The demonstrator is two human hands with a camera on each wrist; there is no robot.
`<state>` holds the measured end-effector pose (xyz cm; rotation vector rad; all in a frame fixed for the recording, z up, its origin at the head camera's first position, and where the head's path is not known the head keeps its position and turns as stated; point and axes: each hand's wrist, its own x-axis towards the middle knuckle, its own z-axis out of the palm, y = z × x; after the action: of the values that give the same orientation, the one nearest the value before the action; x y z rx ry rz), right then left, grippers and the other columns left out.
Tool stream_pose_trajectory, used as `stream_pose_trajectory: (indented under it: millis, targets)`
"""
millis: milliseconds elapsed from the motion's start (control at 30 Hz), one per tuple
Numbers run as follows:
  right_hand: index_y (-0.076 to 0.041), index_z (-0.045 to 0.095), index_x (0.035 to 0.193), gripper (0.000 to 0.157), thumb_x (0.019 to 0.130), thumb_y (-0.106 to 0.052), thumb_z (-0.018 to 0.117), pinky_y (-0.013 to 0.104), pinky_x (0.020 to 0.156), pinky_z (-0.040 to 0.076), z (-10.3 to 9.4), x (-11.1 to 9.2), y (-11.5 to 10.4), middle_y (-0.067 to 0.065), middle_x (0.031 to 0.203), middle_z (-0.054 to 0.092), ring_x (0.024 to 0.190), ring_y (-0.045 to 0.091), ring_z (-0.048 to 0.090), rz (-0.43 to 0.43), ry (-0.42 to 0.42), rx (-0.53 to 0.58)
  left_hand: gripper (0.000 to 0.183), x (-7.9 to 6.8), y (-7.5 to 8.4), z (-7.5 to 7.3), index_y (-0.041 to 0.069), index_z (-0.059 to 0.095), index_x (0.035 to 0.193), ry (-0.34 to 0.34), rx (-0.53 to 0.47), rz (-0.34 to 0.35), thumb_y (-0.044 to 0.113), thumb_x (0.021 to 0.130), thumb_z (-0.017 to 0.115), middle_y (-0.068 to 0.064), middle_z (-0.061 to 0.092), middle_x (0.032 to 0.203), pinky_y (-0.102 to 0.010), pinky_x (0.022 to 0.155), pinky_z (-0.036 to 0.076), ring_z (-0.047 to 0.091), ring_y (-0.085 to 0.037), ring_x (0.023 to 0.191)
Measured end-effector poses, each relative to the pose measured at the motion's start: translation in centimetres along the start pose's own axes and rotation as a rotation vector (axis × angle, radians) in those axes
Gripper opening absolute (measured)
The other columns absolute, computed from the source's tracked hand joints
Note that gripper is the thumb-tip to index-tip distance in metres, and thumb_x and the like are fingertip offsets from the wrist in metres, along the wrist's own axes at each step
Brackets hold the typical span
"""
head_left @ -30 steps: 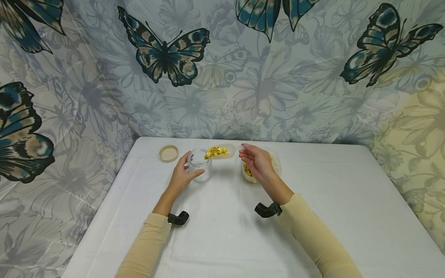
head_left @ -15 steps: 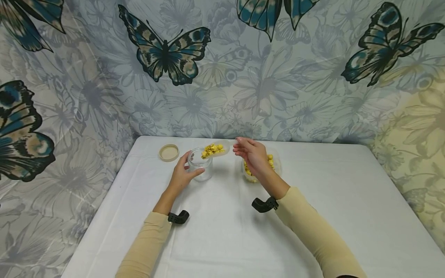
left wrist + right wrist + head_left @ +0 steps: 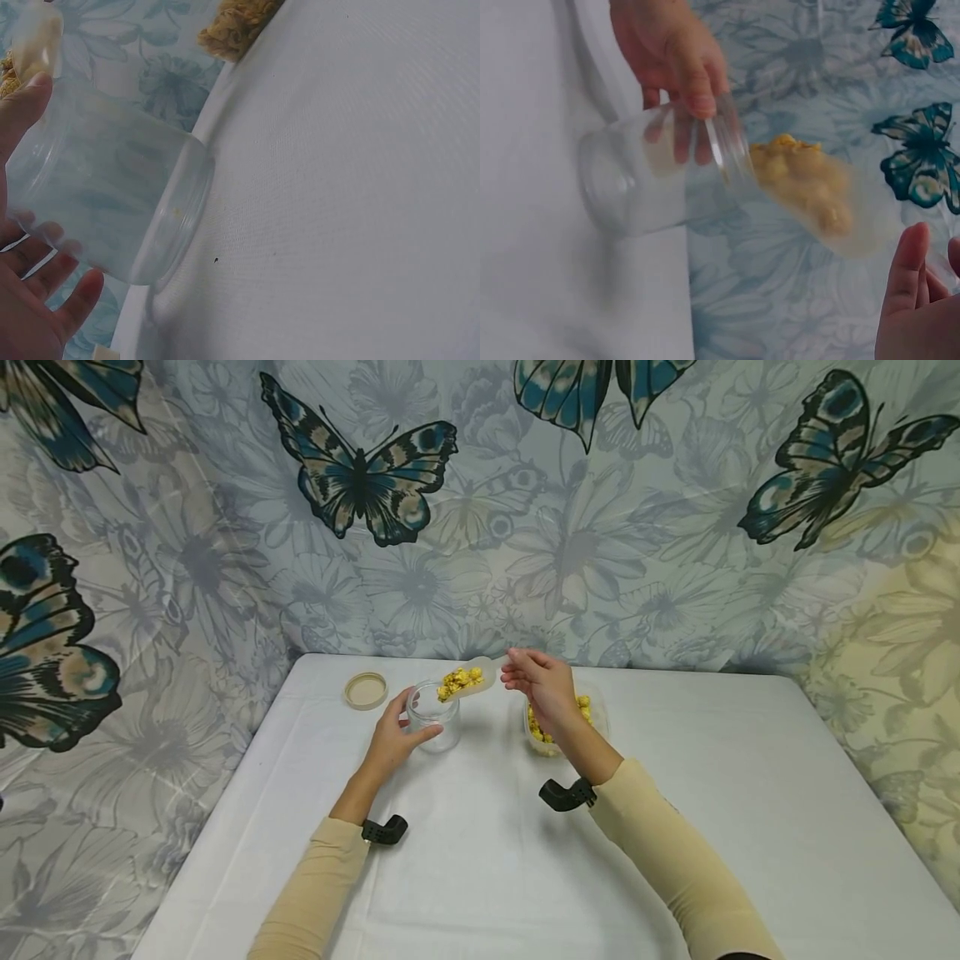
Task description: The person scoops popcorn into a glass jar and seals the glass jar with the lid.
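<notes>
My left hand (image 3: 392, 739) holds a clear jar (image 3: 444, 739) by its side, fingers behind and thumb in front. In the left wrist view the jar (image 3: 112, 180) looks see-through, with no popcorn visible inside. My right hand (image 3: 549, 693) pinches the handle end of a translucent scoop (image 3: 486, 675). Yellow popcorn (image 3: 459, 682) is heaped in the scoop, whose front end tilts down over the jar's mouth. In the right wrist view the scoop (image 3: 862, 214) reaches the jar's rim. A plastic container (image 3: 542, 747) of popcorn stands beneath my right wrist, partly hidden by it.
A round lid (image 3: 366, 691) with a beige rim lies left of the jar. A white cloth covers the table (image 3: 465, 860). Behind its far edge hangs a butterfly-patterned backdrop (image 3: 480, 593).
My right hand has moved left and up, bringing the scoop's front end over the jar's mouth and tilting it further down. The left hand and jar stay in place.
</notes>
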<state>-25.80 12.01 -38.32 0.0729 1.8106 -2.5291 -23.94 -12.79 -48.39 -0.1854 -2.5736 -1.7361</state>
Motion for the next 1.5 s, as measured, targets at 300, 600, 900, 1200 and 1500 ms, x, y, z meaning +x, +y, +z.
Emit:
stream_pose_trajectory:
  millis: [300, 600, 900, 1200, 1500]
  targets:
    - [0.01, 0.061, 0.112, 0.033, 0.094, -0.018, 0.065, 0.022, 0.062, 0.058, 0.34, 0.16, -0.05, 0.001, 0.074, 0.069, 0.063, 0.011, 0.067, -0.034, -0.029, -0.019, 0.087, -0.08, 0.0, -0.07, 0.01, 0.033, 0.151, -0.014, -0.002, -0.002, 0.031, 0.081, 0.08, -0.01, 0.039, 0.151, -0.048, 0.11, 0.039, 0.04, -0.027, 0.137]
    - [0.006, 0.064, 0.106, 0.027, 0.093, -0.018, 0.066, 0.021, 0.059, 0.057, 0.4, 0.35, -0.17, 0.001, 0.073, 0.068, 0.062, 0.011, 0.066, -0.069, -0.035, -0.041, 0.086, -0.09, -0.05, -0.12, 0.01, 0.034, 0.15, -0.013, -0.007, 0.008, 0.029, 0.08, 0.081, -0.011, 0.042, 0.149, -0.047, 0.109, 0.041, 0.042, -0.028, 0.135]
    - [0.011, 0.062, 0.111, 0.032, 0.094, -0.016, 0.065, 0.02, 0.058, 0.057, -0.05, 0.38, -0.29, 0.0, 0.072, 0.067, 0.06, 0.011, 0.065, -0.056, -0.018, -0.051, 0.087, -0.09, -0.14, -0.1, 0.009, 0.033, 0.151, -0.011, 0.001, 0.011, 0.031, 0.081, 0.08, -0.011, 0.04, 0.15, -0.048, 0.109, 0.04, 0.041, -0.028, 0.136]
    - [-0.004, 0.068, 0.098, 0.012, 0.094, -0.015, 0.065, 0.02, 0.058, 0.057, -0.29, 0.24, -0.52, 0.001, 0.072, 0.067, 0.06, 0.011, 0.066, -0.039, -0.017, -0.036, 0.088, -0.15, -0.18, -0.06, 0.011, 0.032, 0.151, -0.016, -0.004, -0.001, 0.032, 0.081, 0.08, -0.012, 0.039, 0.15, -0.049, 0.111, 0.039, 0.041, -0.029, 0.136]
    - [-0.001, 0.067, 0.1, 0.017, 0.094, -0.016, 0.065, 0.019, 0.059, 0.057, -0.42, 0.45, -0.51, 0.0, 0.072, 0.068, 0.06, 0.01, 0.066, -0.039, -0.017, -0.043, 0.088, -0.08, -0.1, -0.01, 0.01, 0.032, 0.151, -0.011, 0.008, 0.002, 0.033, 0.081, 0.079, -0.012, 0.04, 0.15, -0.049, 0.11, 0.04, 0.042, -0.03, 0.135]
